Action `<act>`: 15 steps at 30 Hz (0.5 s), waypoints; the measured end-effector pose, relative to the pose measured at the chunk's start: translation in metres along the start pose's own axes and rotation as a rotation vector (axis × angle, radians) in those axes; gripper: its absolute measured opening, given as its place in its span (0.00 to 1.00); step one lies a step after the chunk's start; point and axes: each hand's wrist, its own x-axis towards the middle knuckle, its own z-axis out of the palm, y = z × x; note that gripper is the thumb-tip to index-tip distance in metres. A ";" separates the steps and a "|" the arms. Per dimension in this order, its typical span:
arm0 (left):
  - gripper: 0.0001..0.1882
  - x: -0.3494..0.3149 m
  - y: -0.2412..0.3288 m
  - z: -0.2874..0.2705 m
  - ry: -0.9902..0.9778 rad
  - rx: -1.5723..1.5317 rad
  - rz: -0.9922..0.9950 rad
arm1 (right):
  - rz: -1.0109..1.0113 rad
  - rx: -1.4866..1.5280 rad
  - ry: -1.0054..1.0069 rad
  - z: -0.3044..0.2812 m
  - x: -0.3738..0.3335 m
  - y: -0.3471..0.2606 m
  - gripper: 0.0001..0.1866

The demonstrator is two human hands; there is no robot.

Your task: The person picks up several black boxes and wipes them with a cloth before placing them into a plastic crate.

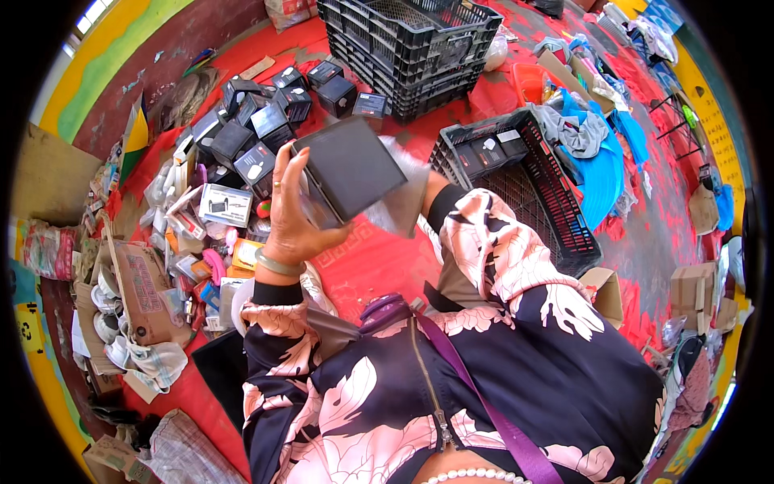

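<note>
My left hand [289, 211] is raised in front of me and grips a small black square box [353, 165] by its left side, tilted up toward the camera. My right hand is hidden behind the box; only its forearm in a black cuff and a floral sleeve [492, 250] shows, reaching in from the right. A blurred grey flap [399, 206] hangs under the box's right edge. Below the box lies the red floor mat [371, 262].
Several small black boxes [266, 113] lie piled on the floor at upper left. A stack of black plastic crates [411, 44] stands behind, and a black crate [532, 173] holding a few boxes sits to the right. Cardboard, packaging and clutter [145, 282] fill the left side.
</note>
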 end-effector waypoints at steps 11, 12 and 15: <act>0.32 0.000 -0.013 0.004 0.156 -0.550 -0.412 | -0.192 0.366 0.058 0.003 0.021 -0.018 0.26; 0.30 0.001 -0.008 0.009 0.150 -0.761 -0.476 | -0.159 0.506 0.081 0.003 0.020 -0.022 0.25; 0.25 0.003 0.002 0.026 0.448 -1.333 -0.668 | -0.199 0.498 0.241 -0.014 0.017 -0.014 0.25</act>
